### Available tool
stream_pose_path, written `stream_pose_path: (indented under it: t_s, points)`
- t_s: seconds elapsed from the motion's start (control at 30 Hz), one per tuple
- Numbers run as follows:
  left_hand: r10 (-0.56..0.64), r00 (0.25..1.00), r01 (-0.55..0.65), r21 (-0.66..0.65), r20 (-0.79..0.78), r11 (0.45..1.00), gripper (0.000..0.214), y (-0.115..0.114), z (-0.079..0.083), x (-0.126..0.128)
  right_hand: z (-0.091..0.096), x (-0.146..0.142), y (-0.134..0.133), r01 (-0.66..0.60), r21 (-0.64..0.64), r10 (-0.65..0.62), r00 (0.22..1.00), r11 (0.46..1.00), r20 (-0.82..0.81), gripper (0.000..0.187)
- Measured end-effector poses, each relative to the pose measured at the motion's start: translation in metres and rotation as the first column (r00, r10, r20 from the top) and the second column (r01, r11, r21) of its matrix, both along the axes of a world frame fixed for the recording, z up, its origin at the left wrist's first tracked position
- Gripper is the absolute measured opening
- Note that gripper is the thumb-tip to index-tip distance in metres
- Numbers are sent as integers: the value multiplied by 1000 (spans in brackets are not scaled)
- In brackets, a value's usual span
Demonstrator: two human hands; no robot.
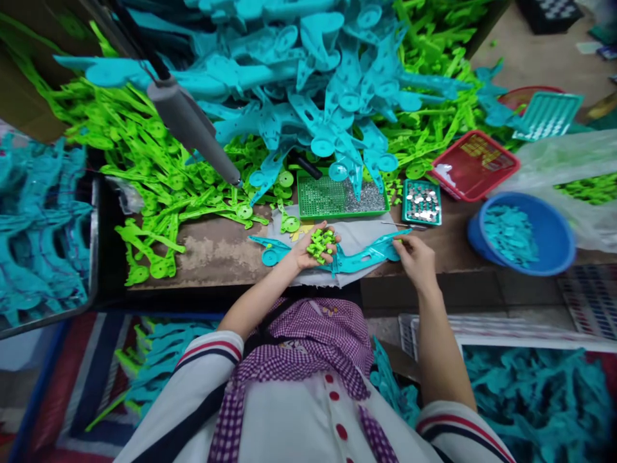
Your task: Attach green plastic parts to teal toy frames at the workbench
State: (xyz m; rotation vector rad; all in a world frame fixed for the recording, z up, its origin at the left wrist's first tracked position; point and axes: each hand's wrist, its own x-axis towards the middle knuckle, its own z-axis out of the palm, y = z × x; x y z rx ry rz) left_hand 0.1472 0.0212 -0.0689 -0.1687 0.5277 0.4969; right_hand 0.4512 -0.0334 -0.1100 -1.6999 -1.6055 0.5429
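- Nearest, at six o'clock, there's the checked apron (318, 328) across the wearer's lap.
- Up at eleven from it, the left hand (303, 252) is palm-up, fingers curled round a heap of small green pieces (322, 244).
- And at one o'clock the right hand (419, 257) has thumb and fingertips pinched together, apparently on one more green piece, though that speck is too small to be sure.
- Here's the long teal part (366, 259), lying dead ahead at twelve, left hand over its middle, right fingertips at its right end.
- Beneath it, the grey cloth (359, 231) spreads over the worktop (216, 257).
- Just past that, still at twelve, the green tray (344, 215) carries tiny metal bits on its right side.
- One o'clock: a small teal tray (421, 222) of silvery discs, and beyond it a tilted red tray (475, 183).
- Out at two, the blue bucket (554, 235), teal pieces inside.
- Over at eleven, a grey tool (193, 128) hangs, tip down, before lime-green parts (149, 154).
- Farthest, at twelve, a big teal pile (318, 77) towers up!
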Motion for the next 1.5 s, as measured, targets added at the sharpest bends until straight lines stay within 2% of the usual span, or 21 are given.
stream_pose_path:
  t_s: [0.13,0.3,0.47,0.63,0.83,1.0,1.17,1.27,1.33,1.43,1.5]
  points:
    - [-20,1000,20,26,-7,999,34,0,-1,1,13,10,17,-113,-84,121,988,990,98,35]
    - [-26,1000,26,12,-18,1000,33,-1,-2,1,23,21,33,-200,-191,221,970,961,97,38]
    - [-29,1000,29,45,-13,999,34,-2,-3,2,14,19,25,-197,-101,203,978,975,46,41]
    - [-61,998,62,86,-9,994,28,-3,-5,2,8,14,17,-209,-10,210,975,978,78,34]
    - [-92,996,91,88,10,992,27,-1,-10,1,4,21,25,-310,-58,315,934,949,166,31]
    - [-88,996,86,96,13,992,30,0,-11,1,-6,18,29,-257,-81,267,952,963,150,34]
    - [-91,996,89,85,12,992,26,-2,-11,0,6,21,14,-251,-105,262,959,962,109,39]
    - [-91,995,88,88,27,992,23,-2,-12,0,20,38,-2,-231,-73,239,962,970,132,60]
    - [-89,996,85,99,28,991,23,-2,-11,1,26,50,-4,-296,-84,307,917,952,253,67]
    - [-31,1000,32,106,-3,994,23,-7,-4,1,25,57,6,-432,-202,473,731,879,492,56]
    - [12,1000,-9,113,-22,994,23,-18,6,-4,24,53,16,-433,-241,481,620,869,620,53]
